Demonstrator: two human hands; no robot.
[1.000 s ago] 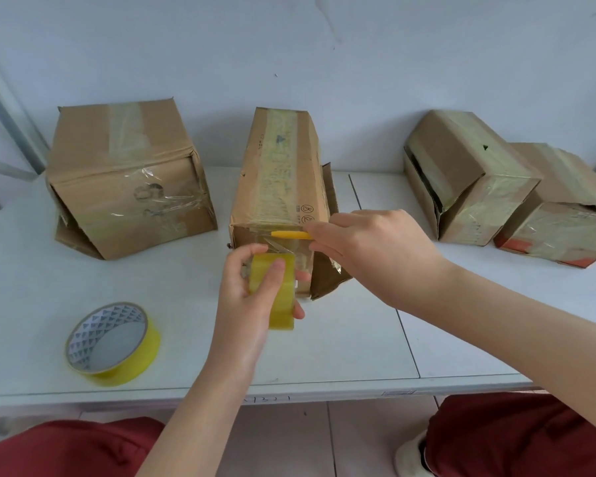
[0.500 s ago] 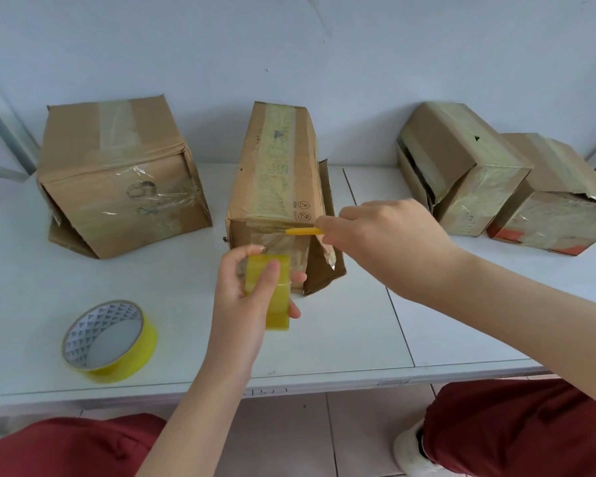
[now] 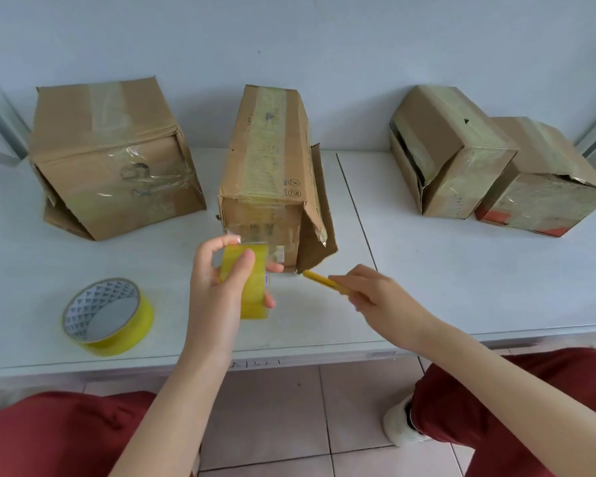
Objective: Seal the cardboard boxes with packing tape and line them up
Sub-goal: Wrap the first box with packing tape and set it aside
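Note:
A tall narrow cardboard box (image 3: 272,160) stands mid-table, taped along its top, with one side flap (image 3: 319,215) hanging loose on the right. My left hand (image 3: 217,287) grips a yellowish tape roll (image 3: 250,280) just in front of that box's near face. My right hand (image 3: 375,301) holds a thin yellow cutter (image 3: 319,278), its tip close to the box's lower right corner.
A second tape roll (image 3: 107,316) lies flat at the table's front left. A large taped box (image 3: 111,153) sits at the back left. Two taped boxes (image 3: 448,149) (image 3: 544,180) lean together at the back right. The white table's front edge (image 3: 289,359) runs above my knees.
My right hand with the cutter has dropped from the box's top front edge down to the table near its lower right corner. The left hand stays on the roll.

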